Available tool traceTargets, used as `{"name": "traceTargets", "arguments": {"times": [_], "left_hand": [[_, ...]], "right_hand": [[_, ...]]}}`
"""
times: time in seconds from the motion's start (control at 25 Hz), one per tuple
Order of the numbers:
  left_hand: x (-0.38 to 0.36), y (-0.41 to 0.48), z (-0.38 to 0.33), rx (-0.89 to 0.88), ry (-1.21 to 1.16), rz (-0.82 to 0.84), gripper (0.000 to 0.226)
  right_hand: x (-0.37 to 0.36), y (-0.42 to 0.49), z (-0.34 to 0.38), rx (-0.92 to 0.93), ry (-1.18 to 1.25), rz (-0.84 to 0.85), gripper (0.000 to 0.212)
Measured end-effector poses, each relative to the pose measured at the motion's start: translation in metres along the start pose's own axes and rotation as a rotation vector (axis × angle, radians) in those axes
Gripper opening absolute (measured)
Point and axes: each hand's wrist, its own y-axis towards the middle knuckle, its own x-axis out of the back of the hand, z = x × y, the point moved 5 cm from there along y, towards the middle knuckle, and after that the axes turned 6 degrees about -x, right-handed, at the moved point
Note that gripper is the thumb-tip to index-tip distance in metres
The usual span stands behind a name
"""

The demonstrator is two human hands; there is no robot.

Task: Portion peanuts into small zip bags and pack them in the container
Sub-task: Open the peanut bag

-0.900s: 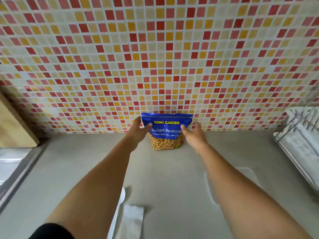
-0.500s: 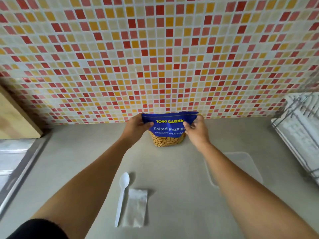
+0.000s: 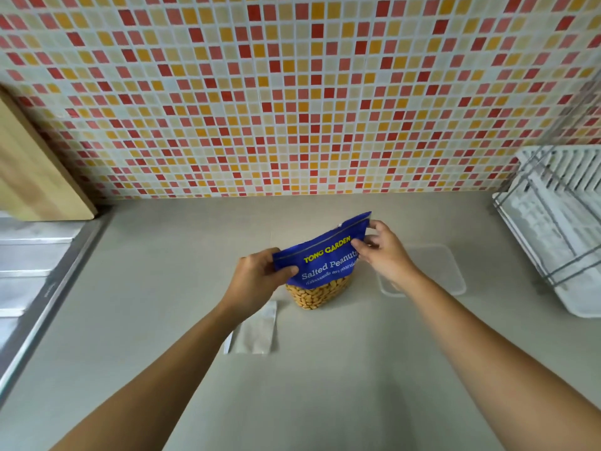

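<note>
A mosaic wall (image 3: 292,92) of small red, orange, pink and cream tiles fills the upper half of the view and meets a pale grey counter (image 3: 325,385) below. At the far left a light wooden board (image 3: 32,177) leans against the wall, above a ribbed steel drainboard (image 3: 29,265). On the right edge stands a white dish rack (image 3: 553,203) with wire bars.

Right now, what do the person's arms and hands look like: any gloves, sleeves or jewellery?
Both are bare. The left hand and right hand wear no gloves, and no ring shows on the fingers in view. The left arm and right arm are uncovered as far as the picture reaches: no sleeve, watch or bracelet shows.
</note>
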Motion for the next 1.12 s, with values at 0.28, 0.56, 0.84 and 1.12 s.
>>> {"name": "traceTargets", "arguments": {"times": [0.28,0.56,0.84,1.12], "left_hand": [[-0.009,-0.029,-0.001,-0.076,0.242,-0.011,0.015],[-0.012,0.008,-0.036,0.149,-0.29,0.165,0.032],[-0.022,0.022,-0.034,0.284,-0.306,0.354,0.019],[-0.031,0.033,-0.03,0.351,-0.22,0.351,0.023]], "right_hand": [[-0.006,-0.017,-0.019,-0.013,-0.132,-0.003,0.048],[-0.011,-0.039,0.01,0.114,-0.174,-0.173,0.03],[-0.026,-0.035,0.007,-0.083,0.045,0.072,0.028],[-0.029,-0.034,0.008,-0.101,0.108,0.122,0.012]]}}
